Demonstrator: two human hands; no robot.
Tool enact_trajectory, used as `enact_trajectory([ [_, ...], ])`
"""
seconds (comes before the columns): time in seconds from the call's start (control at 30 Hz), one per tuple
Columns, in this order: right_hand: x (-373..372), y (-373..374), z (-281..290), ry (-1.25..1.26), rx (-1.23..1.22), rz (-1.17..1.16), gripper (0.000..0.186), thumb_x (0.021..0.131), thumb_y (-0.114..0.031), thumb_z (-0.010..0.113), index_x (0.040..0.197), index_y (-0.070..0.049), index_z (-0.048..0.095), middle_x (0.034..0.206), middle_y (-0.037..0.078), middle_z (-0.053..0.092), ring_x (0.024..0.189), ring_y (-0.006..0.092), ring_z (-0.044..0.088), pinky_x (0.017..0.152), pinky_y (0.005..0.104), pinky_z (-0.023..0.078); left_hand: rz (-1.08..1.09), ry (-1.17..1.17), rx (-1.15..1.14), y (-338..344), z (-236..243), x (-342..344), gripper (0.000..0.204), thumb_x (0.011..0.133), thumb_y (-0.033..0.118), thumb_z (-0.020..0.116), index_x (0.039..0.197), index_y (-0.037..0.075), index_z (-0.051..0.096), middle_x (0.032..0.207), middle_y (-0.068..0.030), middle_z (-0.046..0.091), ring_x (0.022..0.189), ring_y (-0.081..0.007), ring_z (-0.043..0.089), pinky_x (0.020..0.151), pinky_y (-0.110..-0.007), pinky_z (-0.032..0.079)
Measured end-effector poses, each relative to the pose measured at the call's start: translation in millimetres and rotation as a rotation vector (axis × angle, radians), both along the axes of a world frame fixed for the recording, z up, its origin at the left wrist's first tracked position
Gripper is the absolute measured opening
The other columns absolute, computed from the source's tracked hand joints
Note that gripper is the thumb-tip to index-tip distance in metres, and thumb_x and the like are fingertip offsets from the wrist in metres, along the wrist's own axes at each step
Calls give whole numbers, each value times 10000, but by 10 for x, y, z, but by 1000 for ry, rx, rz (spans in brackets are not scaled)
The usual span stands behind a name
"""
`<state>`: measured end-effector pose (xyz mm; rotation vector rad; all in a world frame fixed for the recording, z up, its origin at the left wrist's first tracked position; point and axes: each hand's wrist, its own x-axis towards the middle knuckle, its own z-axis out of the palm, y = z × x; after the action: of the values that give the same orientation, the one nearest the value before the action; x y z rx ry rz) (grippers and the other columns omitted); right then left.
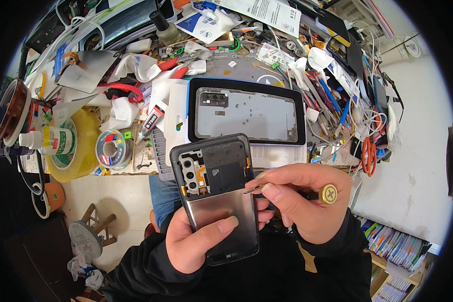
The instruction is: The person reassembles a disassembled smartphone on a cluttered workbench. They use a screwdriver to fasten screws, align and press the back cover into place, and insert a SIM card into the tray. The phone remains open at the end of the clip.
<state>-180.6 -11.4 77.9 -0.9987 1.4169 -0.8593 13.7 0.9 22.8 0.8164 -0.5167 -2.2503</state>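
Note:
My left hand [189, 246] grips an opened smartphone [229, 173] from its lower left side, thumb across the bare silver lower part. The phone's back is off, showing a dark upper cover, a camera module [189, 171] with round lenses and orange flex strips. In my right hand [312, 206], pinched between thumb and forefinger, is a small precision screwdriver [328, 195] with a gold cap marked by a cross. Its thin tip reaches the phone's right half, near the lower edge of the dark cover; whether it touches cannot be made out. Some right fingertips lie by the phone's right edge.
A phone back cover [267, 118] with several tiny screws on it lies in a black-rimmed box [299, 108] behind the phone. Glue tube [152, 121], solder spool [113, 147], yellow tape roll [80, 151] and white bottle [55, 141] stand left. Tools and cables [370, 121] crowd the right.

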Motion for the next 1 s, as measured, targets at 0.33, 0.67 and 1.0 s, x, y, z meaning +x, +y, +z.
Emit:
enact_trajectory([
  [0.33, -31, 45, -121, 48, -200, 119, 203, 930, 46, 685, 1122, 28, 748, 978, 132, 759, 689, 107, 669, 606, 225, 512, -46, 103, -32, -18, -87, 75, 489, 1006, 105, 473, 1440, -119, 468, 1296, -254, 656, 1215, -330, 650, 1072, -418, 497],
  [0.67, 72, 19, -183, 294, -517, 281, 249, 829, 93, 751, 1051, -16, 773, 969, 133, 739, 714, 156, 689, 595, 253, 521, 88, 110, -44, 139, -168, 86, 404, 1036, 93, 532, 1412, -51, 557, 1240, -92, 678, 1143, -150, 623, 1008, -315, 478],
  [1.0, 209, -15, -303, 421, -757, 313, 335, 741, 92, 813, 1046, -41, 776, 933, 115, 746, 698, 207, 697, 587, 287, 542, 114, 67, -112, 215, -262, 93, 311, 1019, 99, 586, 1313, 3, 622, 1186, -15, 668, 1072, -86, 584, 940, -264, 449],
])
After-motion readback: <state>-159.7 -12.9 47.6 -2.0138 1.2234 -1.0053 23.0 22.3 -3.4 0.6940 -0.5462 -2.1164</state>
